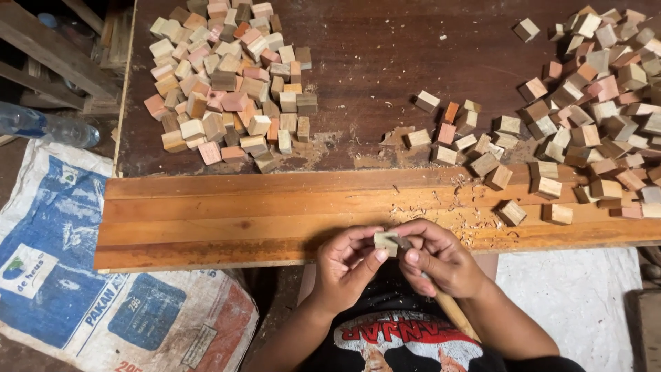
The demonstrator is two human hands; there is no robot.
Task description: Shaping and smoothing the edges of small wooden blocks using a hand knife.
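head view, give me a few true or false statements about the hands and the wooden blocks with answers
1. The left hand and the right hand hold one small wooden block between them. True.
2. The block pile at upper left lies on the printed sack. False: it lies on the dark table; the sack is on the floor below.
3. A plastic bottle lies at the left edge. True.
4. The right hand is empty apart from the block. False: it also grips a tool with a wooden handle.
5. The long plank is bare of shavings. False: shavings are scattered near its right part.
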